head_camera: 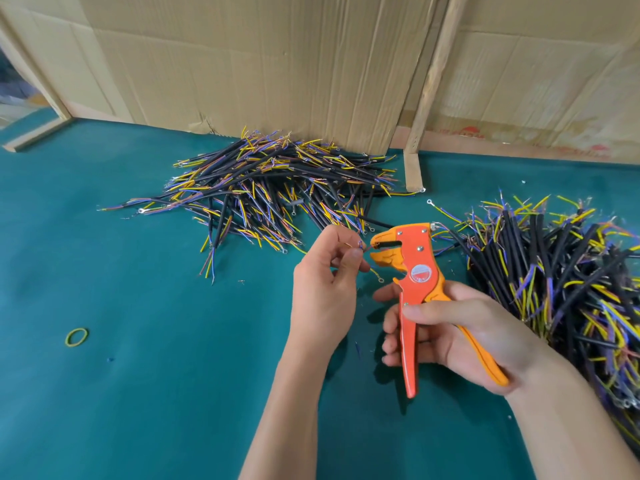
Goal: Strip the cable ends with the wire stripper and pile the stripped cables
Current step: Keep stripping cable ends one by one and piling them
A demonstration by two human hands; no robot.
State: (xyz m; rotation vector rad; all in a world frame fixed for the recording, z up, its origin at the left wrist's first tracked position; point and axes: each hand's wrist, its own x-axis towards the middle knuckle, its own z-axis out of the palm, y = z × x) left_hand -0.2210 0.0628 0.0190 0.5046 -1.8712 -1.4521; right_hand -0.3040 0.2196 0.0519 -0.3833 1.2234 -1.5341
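Observation:
My right hand (pixel 460 336) grips the handles of an orange wire stripper (pixel 412 268), jaws pointing left. My left hand (pixel 329 271) pinches a thin cable (pixel 363 252) by its coloured wires, and the wire tips sit at the stripper's jaws. A yellow-green lead with a ring terminal (pixel 377 276) hangs below my left fingers. A pile of black cables with yellow, blue and brown ends (pixel 270 188) lies at the back centre. A second, larger pile of the same cables (pixel 561 278) lies at the right.
All lies on a teal mat (pixel 138 375). Cardboard walls (pixel 259 64) stand along the back, with a wooden post (pixel 414 168) between the piles. A yellow-green rubber band (pixel 77 337) lies at the left. Small insulation scraps (pixel 357 348) dot the mat near my hands.

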